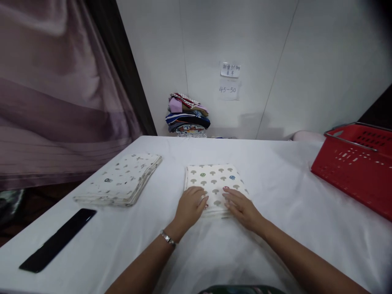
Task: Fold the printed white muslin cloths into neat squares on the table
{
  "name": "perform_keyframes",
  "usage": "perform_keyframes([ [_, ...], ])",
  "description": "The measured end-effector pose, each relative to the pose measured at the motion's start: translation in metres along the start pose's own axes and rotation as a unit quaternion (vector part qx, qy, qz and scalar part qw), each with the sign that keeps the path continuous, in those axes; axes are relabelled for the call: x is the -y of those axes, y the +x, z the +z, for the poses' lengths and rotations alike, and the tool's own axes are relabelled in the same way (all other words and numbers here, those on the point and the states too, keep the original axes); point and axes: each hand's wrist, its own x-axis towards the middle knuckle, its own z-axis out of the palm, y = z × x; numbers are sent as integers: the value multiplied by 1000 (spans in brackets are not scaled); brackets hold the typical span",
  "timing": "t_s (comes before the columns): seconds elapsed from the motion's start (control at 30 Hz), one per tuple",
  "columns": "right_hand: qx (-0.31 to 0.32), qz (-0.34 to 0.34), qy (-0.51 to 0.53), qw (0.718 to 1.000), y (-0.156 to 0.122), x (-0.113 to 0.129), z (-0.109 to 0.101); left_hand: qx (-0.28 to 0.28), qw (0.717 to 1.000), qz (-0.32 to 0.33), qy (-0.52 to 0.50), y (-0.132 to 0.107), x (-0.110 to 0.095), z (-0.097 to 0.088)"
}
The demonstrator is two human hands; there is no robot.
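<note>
A folded white cloth [212, 179] printed with grey mushrooms and a few coloured ones lies in front of me on the white-covered table. My left hand [190, 206] rests on its near left corner, fingers stretched out, with a silver bracelet at the wrist. On the near right part of the same cloth lies my right hand [243, 209], its fingers spread flat. Both palms face the fabric, and the two hands are apart. The cloth's near edge shows several layers between them.
To the left sits another folded printed cloth [119, 179], with a black flat strip [58, 241] nearer me. A red plastic basket [352, 163] stands at the right. Behind the table are a stack of folded textiles [187, 116] and paper notes [229, 81]. A pink curtain [61, 90] hangs left.
</note>
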Motion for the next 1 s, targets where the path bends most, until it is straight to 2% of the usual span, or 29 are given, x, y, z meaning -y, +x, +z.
perform_keyframes([
  [0.1, 61, -1, -51, 997, 16, -5, 5, 33, 998, -41, 47, 9, 9, 13],
  [0.2, 126, 16, -111, 986, 19, -17, 15, 64, 990, -100, 71, 2, 20, 27],
  [0.33, 121, 26, -123, 985, 12, -24, 24, 33, 989, -129, 69, -11, 28, 35],
  [0.43, 126, 42, -63, 989, 11, -26, 22, -3, 993, -115, 38, -11, 32, 34],
  [0.5, 106, 77, 0, 991, 13, -34, 16, -43, 991, -122, 15, -7, 37, 29],
  [0.6, 12, 148, 48, 988, 20, -53, 8, -79, 977, -198, -1, 5, 47, 20],
  [0.67, -39, 193, 50, 979, 23, -68, 7, -57, 964, -261, -2, 16, 51, 14],
  [0.77, -61, 250, 59, 965, 25, -85, 15, -4, 943, -334, 0, 32, 54, 10],
  [0.9, -78, 230, 47, 969, 20, -96, 30, 34, 922, -385, 7, 45, 55, 13],
  [1.0, -68, 222, 36, 972, 17, -96, 34, 25, 921, -389, 8, 43, 59, 17],
])
